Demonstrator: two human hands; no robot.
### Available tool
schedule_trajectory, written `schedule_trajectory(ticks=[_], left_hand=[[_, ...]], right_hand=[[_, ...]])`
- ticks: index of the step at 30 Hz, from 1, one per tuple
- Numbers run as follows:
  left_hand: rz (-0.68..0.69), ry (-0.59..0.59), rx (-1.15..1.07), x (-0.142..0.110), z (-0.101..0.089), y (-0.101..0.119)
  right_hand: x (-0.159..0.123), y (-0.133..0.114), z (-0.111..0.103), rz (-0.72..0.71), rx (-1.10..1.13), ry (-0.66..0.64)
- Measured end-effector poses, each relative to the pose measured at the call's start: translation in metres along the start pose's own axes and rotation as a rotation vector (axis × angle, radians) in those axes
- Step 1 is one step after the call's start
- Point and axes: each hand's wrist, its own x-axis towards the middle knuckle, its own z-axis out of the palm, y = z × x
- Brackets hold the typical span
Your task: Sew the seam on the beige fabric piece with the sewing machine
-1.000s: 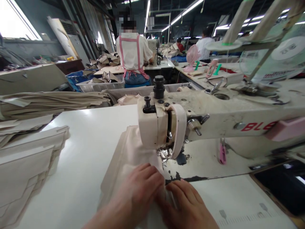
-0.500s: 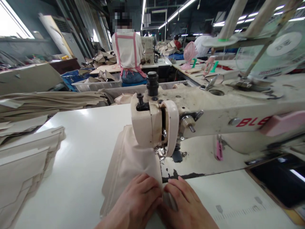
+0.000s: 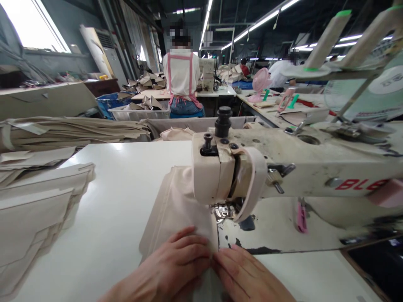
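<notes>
A beige fabric piece (image 3: 176,209) lies on the white table, its far right part under the presser foot (image 3: 223,212) of a sewing machine (image 3: 210,172). My left hand (image 3: 179,260) rests on the fabric's near part, fingers bent and gripping near its right edge. Against that same edge, my right hand (image 3: 242,268) has its fingers pressed together, pinching the fabric beside the left fingertips. Both thumbs are mostly hidden. The fabric's nearest part disappears beneath my hands.
Stacked beige fabric pieces (image 3: 40,218) lie at the left. Pink thread snips (image 3: 301,216) rest on the machine bed, and a dark-screened device (image 3: 374,268) at right. Thread cones (image 3: 327,40) stand above the machine. A person in a pink-strapped apron (image 3: 182,79) sits ahead.
The view has swung left, so the machine appears further right. My right fingers have drawn closer together at the fabric edge. Both hands stay near the presser foot.
</notes>
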Motion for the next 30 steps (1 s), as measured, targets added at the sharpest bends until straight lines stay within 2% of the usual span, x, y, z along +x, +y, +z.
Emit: schedule_trajectory(ticks=[4, 8, 11, 16, 23, 26, 30], left_hand=[[-0.082, -0.119, -0.006, 0.008, -0.015, -0.007], [-0.120, -0.095, -0.056, 0.016, -0.020, -0.019], [-0.155, -0.105, -0.074, 0.023, -0.022, -0.026], [-0.255, -0.078, -0.108, 0.031, -0.018, -0.034], [-0.334, 0.097, -0.001, 0.038, -0.008, -0.049], [-0.346, 0.118, 0.030, 0.038, -0.007, -0.050], [-0.345, 0.085, 0.031, 0.039, -0.008, -0.050]], right_hand=[[0.009, 0.015, 0.003, 0.019, 0.071, -0.066], [0.013, 0.027, 0.005, 0.027, 0.090, -0.170], [0.011, 0.032, 0.005, -0.017, 0.025, -0.257], [0.004, 0.034, 0.006, -0.010, -0.041, -0.388], [0.002, 0.032, 0.002, 0.052, 0.072, -0.343], [0.007, 0.029, -0.001, 0.073, 0.100, -0.286], [0.018, 0.025, -0.005, 0.097, 0.133, -0.212]])
